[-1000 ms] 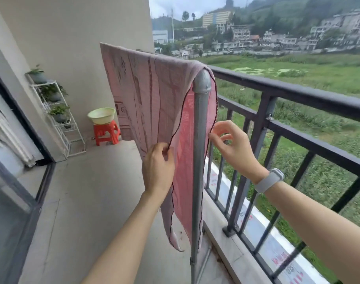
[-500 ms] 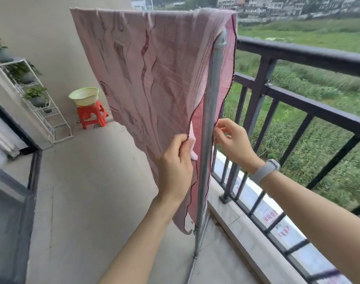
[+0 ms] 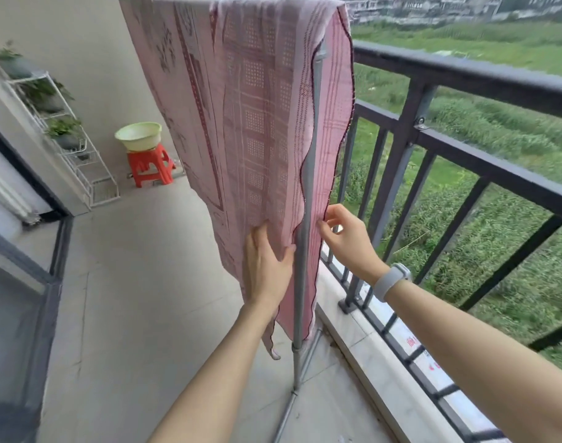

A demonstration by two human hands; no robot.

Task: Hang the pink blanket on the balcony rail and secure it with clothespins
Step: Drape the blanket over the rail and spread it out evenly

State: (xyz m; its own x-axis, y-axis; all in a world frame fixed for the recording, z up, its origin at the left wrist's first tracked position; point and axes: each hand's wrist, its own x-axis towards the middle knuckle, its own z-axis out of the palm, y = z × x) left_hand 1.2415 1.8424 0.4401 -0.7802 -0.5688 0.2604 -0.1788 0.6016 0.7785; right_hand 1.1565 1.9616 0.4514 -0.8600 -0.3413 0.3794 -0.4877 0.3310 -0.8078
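Observation:
The pink blanket (image 3: pixel 257 107), patterned in dark red, hangs over the top bar of a grey metal drying stand (image 3: pixel 300 298), one layer on each side of the upright pole. My left hand (image 3: pixel 266 270) lies against the near layer low down, thumb at its edge beside the pole, holding the cloth. On the other side of the pole, my right hand (image 3: pixel 350 244), a pale watch on its wrist, pinches the edge of the far layer. The dark balcony rail (image 3: pixel 465 71) runs just right of the stand. No clothespins are in view.
A pale green basin (image 3: pixel 138 135) sits on an orange stool (image 3: pixel 150 167) by the far wall. A white wire shelf with potted plants (image 3: pixel 65 123) stands at the left, next to a dark sliding-door frame (image 3: pixel 54 266). A low white ledge runs under the rail.
Both hands have slid lower along the blanket's side edges. My left hand has gone from a fist on the edge to a flatter hold. The view has moved closer and lower.

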